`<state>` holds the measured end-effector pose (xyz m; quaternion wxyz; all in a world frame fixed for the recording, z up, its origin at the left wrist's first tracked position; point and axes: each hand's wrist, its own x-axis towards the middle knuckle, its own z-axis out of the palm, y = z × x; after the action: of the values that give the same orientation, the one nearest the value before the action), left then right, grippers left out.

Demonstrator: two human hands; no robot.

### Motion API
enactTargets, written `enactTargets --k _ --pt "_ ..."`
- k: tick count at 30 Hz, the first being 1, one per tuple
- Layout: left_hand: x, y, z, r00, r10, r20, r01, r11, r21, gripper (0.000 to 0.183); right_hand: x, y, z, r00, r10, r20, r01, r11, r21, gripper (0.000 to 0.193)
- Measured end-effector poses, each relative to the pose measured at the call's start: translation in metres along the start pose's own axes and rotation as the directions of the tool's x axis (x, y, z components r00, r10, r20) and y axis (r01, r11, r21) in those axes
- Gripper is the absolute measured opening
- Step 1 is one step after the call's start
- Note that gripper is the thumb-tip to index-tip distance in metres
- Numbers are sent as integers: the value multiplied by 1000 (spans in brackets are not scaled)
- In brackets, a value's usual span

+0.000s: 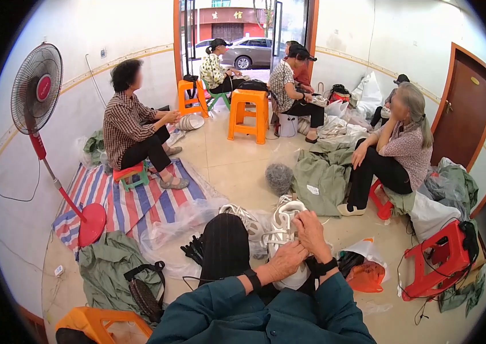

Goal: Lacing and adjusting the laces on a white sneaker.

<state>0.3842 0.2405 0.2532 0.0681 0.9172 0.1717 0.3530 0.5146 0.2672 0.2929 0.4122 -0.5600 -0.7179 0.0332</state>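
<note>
A white sneaker (pixel 280 232) lies over my lap with its toe pointing away from me. My left hand (pixel 285 261) is closed at the near part of its lacing, fingertips pressed to the shoe. Just beyond and to the right, my right hand (pixel 312 234) bends over the lacing in a pinch. A thin white shoelace seems to run from its fingers, though they hide most of it. Another light sneaker (pixel 244 219) rests beyond my left knee, touching clear plastic. Both wrists carry dark bands.
A red standing fan (pixel 91 223) rises at the left by a striped sheet (pixel 140 198). A red stool (pixel 435 261) lies tipped at the right, near an orange bag (pixel 366 277). Orange stools (pixel 249 114) and several seated people surround green cloth (pixel 323 178) and plastic bags.
</note>
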Motion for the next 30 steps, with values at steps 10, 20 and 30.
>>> enactTargets --k 10,20,30 --pt "-3 -2 5 1000 -7 8 7 1000 12 14 -1 5 2 1000 -15 -10 15 1000 -20 13" --pt "-2 0 3 1000 1 -22 -1 1000 -5 12 -2 2 0 1000 -21 -12 21 1000 -20 12" --pt "-3 0 5 1000 -13 3 13 1000 12 17 -3 4 0 1000 -23 -8 23 999 -37 13"
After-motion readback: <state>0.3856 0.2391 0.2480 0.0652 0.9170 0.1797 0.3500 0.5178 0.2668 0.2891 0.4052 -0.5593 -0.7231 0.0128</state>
